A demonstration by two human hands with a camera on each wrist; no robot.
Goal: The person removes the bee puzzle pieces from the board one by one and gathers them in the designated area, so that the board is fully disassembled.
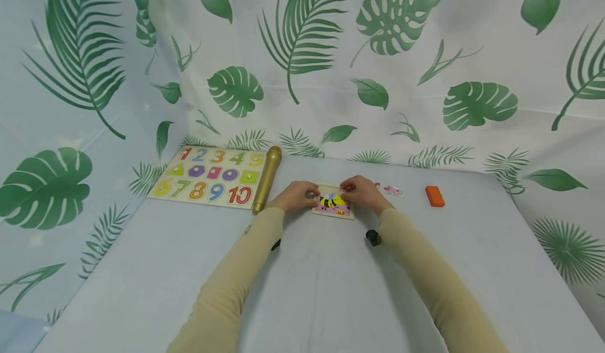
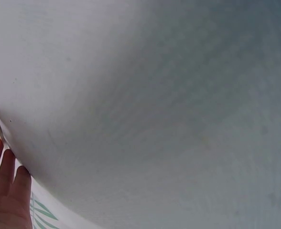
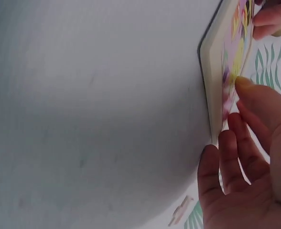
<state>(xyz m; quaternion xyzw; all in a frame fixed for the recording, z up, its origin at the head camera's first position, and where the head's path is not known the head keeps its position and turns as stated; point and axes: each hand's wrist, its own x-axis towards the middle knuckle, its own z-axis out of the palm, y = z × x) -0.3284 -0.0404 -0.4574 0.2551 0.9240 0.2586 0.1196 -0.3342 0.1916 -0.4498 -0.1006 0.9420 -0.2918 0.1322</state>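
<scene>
A small square wooden bee jigsaw puzzle, yellow and black on pink with a pale frame, lies on the white table. At its left side my left hand holds the edge with thumb and forefinger. In the left wrist view the other left fingers extend beside the board's rim. My right hand grips the upper right side. The right wrist view shows its thumb on the picture and the other fingers along the frame. Part of the picture is hidden under both hands.
Small pink puzzle pieces lie just beyond the right hand. Further right is an orange block. A gold microphone rests against a wooden number board at the back left. A leaf-patterned cloth hangs behind the table.
</scene>
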